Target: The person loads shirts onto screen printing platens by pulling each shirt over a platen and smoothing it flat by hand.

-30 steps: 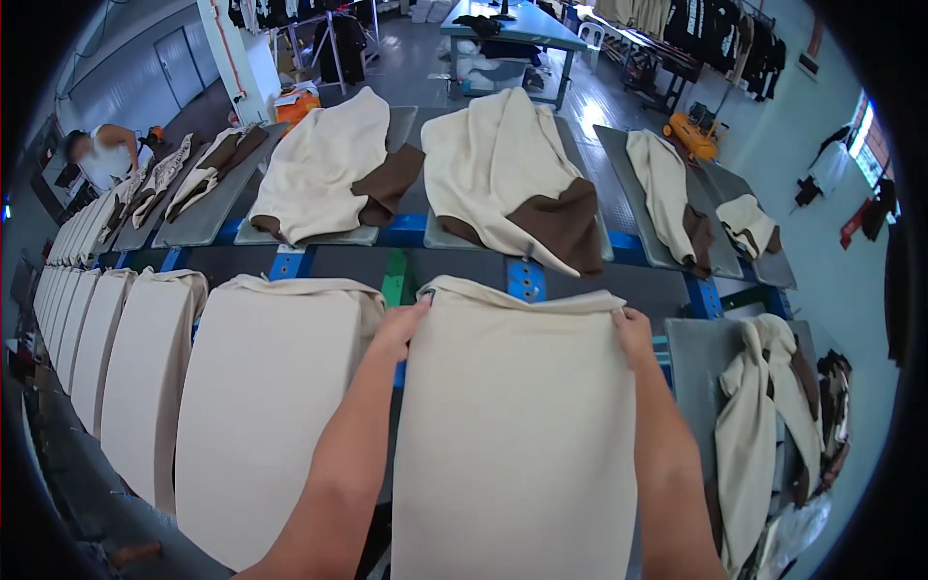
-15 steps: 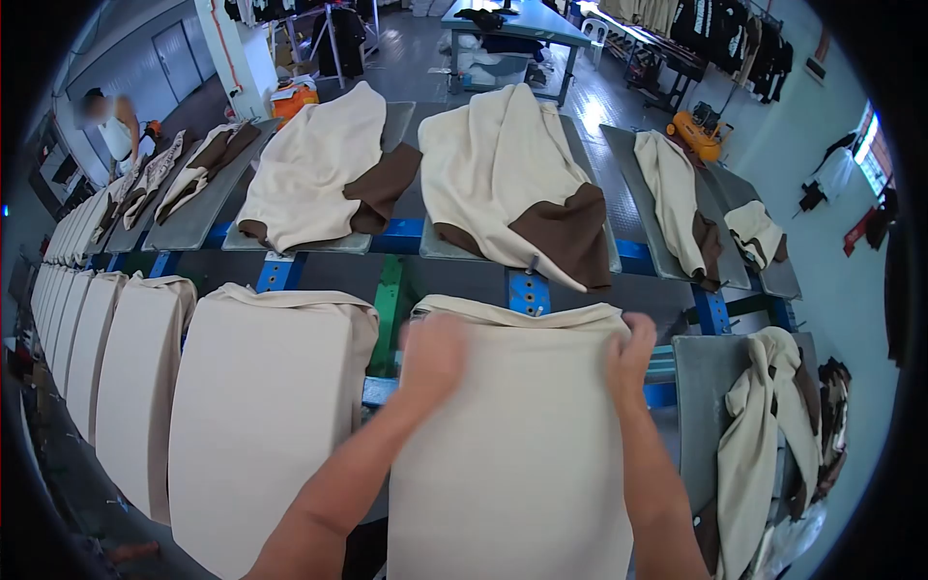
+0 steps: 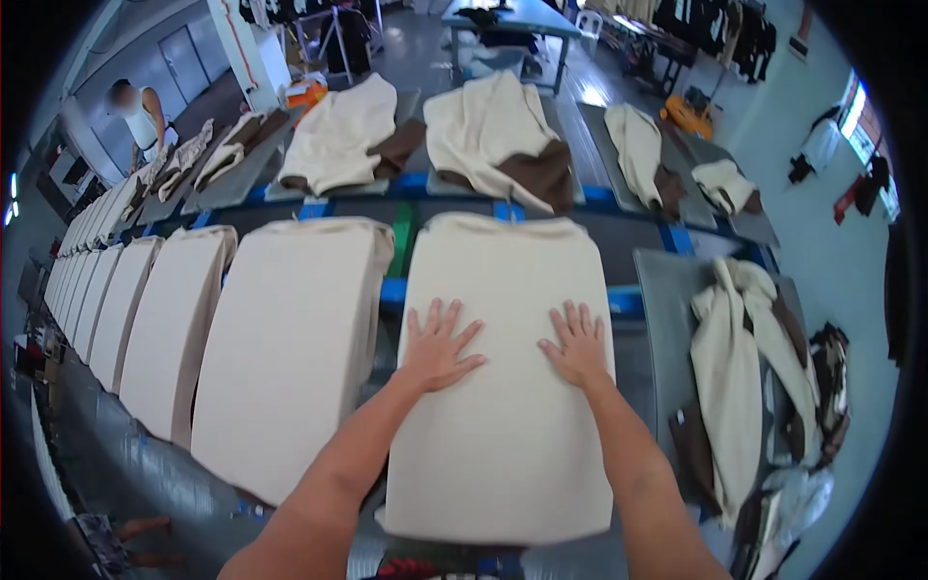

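Note:
Cream fabric (image 3: 503, 454) is stretched over the board directly in front of me, its gathered edge lying along the far end. Flat on its left half rests my left hand (image 3: 440, 348), fingers spread and holding nothing. My right hand (image 3: 577, 346) lies on the right half, also with spread fingers and nothing in it. The cloth between the two hands looks smooth. To the left is another board covered in cream fabric (image 3: 290, 329).
More covered boards (image 3: 179, 319) curve away at the left. Cream and brown garments lie on boards behind (image 3: 498, 135) and at the right (image 3: 730, 358). Blue and green metal frame bars run between the boards. A person (image 3: 145, 121) stands at the far left.
Both hands have left the far corners of the fabric and now lie flat, nearer its middle. The view has shifted, showing the board's near edge. The person at far left has leaned or moved slightly.

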Action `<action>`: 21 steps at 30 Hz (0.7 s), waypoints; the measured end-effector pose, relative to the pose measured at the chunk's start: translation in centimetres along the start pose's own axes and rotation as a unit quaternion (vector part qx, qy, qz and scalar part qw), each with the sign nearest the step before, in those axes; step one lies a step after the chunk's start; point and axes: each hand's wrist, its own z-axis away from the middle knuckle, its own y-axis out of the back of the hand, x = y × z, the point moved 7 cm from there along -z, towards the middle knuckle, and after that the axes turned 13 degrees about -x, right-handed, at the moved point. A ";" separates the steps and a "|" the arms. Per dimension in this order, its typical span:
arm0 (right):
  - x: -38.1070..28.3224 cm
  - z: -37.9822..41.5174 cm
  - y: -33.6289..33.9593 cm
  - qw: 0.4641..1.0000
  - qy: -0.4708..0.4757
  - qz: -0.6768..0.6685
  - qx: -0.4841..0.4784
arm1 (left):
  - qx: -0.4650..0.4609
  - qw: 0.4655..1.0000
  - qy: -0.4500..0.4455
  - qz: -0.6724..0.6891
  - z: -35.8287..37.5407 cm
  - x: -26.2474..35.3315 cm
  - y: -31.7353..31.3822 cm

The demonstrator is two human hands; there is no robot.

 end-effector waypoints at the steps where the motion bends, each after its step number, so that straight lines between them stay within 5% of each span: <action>1: -1.1 3.3 -0.9 1.000 0.018 0.009 -0.003 | -0.010 1.000 -0.010 -0.015 3.6 1.5 -1.1; 12: -9.8 33.6 -8.7 0.990 0.140 -0.009 -0.009 | -0.003 0.995 -0.098 -0.034 31.3 15.7 -9.9; 16: -10.0 35.9 -7.8 0.983 0.183 -0.013 -0.021 | -0.089 0.994 -0.047 0.052 29.7 15.3 -11.6; 19: -8.3 32.7 -8.5 0.971 0.195 -0.040 -0.136 | -0.074 0.975 -0.088 0.191 26.0 15.7 -11.7; 21: -4.5 28.7 -9.3 0.936 0.132 -0.299 -0.131 | -0.041 0.993 -0.050 0.099 23.5 17.1 -11.2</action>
